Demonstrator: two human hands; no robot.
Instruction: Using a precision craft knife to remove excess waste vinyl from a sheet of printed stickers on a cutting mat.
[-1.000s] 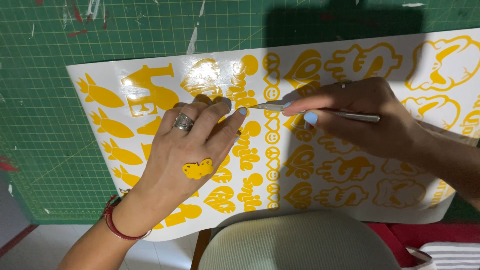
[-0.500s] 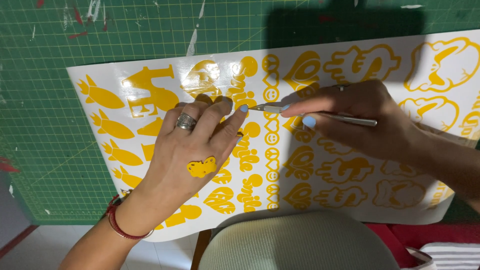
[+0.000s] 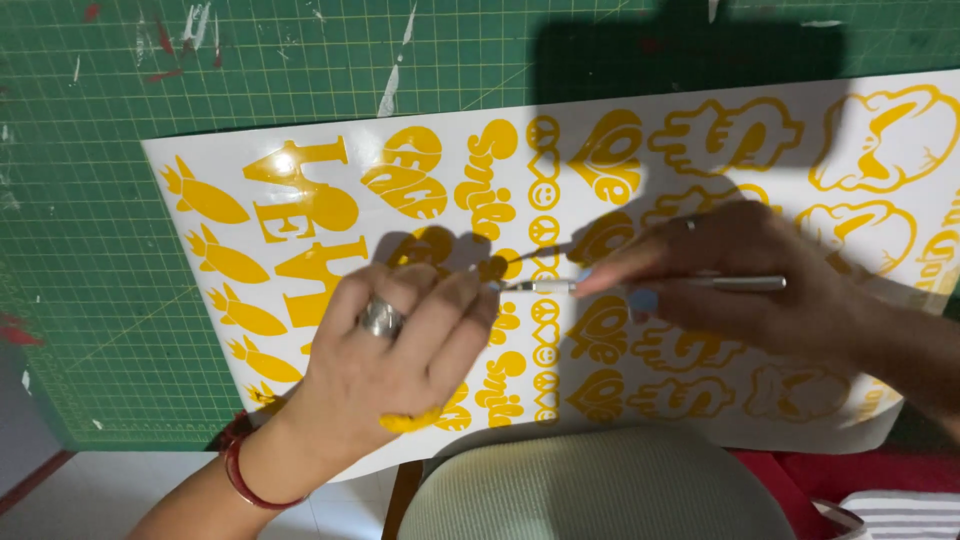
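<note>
The sticker sheet (image 3: 700, 150) is lying flat on the green cutting mat (image 3: 150, 100), its white backing covered with yellow shapes: carrots down the left edge, fat letters, small smiley faces in a column, hearts and dripping outlines to the right. The right hand (image 3: 760, 290) is pinching a thin metal pick (image 3: 680, 285) like a pen, fingers closed around its shaft, with the tip pointing left into the column of small faces. The left hand (image 3: 400, 370) is pressing flat on the sheet just beside that tip, fingers spread and holding nothing, a ring on one finger and a scrap of yellow vinyl (image 3: 410, 422) stuck near its heel.

Compared with half a second ago, the left hand is sitting lower on the sheet, so the big letters it was hiding are now showing above it. The pick's tip has also moved down the column with it, and both hands are closer together. That suggests the picking work is moving down to the next small shape.

A padded grey chair back (image 3: 590, 490) is filling the bottom edge.
</note>
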